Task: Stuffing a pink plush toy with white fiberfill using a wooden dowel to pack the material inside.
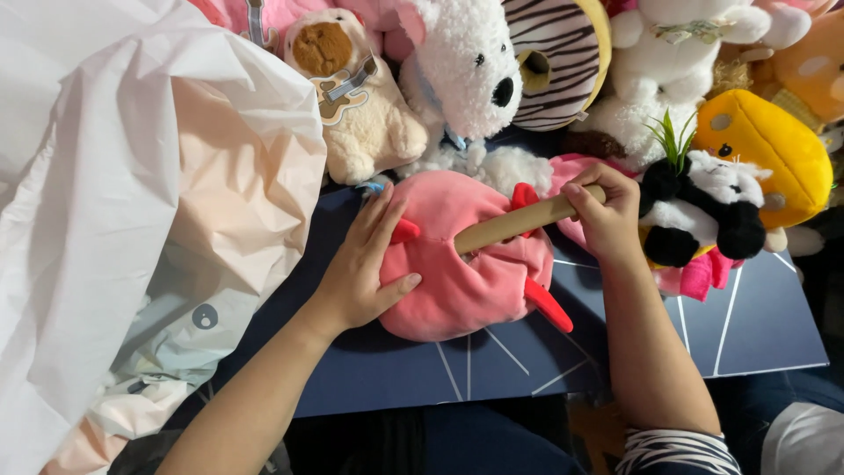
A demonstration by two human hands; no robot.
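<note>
**Wooden stick pushed into a pink plush**

Both forearms reach up from the bottom edge, the right one ending in a striped cuff that is cut off by the frame. The left hand [363, 268] lies flat and spread on the side of the pink plush toy [466, 268], fingers open, pressing the soft fabric without gripping it. The right hand [607, 215] is closed around a smooth, round wooden stick [519, 224], whose far end disappears into a puckered opening in the plush; how deep it goes is hidden. The plush is rounded and velvety, with red felt spikes sticking out, and it rests on a dark blue board [756, 325] marked with thin white lines.

Just beside the right hand sits a black-and-white plush [703, 207] with a green tuft. Behind it stand a fluffy white dog plush [470, 75], a beige plush with a brown face [356, 97], a striped ring-shaped cushion [558, 57] and a yellow plush [769, 154], several of them cut off at the top. Crinkled white and peach sheeting [132, 193] fills the left, covering whatever lies beneath.
</note>
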